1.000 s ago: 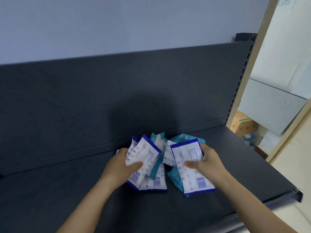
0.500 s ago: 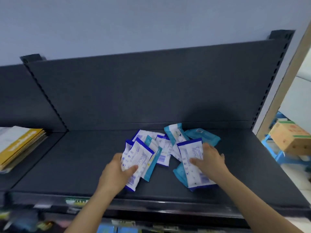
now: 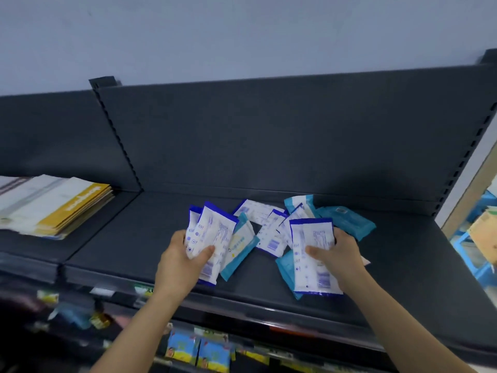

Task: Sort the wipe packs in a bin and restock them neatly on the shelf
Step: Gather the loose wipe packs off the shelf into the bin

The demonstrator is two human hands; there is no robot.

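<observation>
On the dark shelf (image 3: 113,238), the left hand (image 3: 180,265) grips a few blue-edged wipe packs (image 3: 215,232). The right hand (image 3: 338,257) clasps a single pack (image 3: 309,254). Loose packs (image 3: 269,230) lie scattered between them.

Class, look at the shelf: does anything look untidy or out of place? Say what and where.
The wipe packs lie heaped on the shelf, overlapping at mixed angles, teal and blue-edged kinds mingled. The left hand and right hand each grip blue-edged ones. Nothing looks torn.
</observation>
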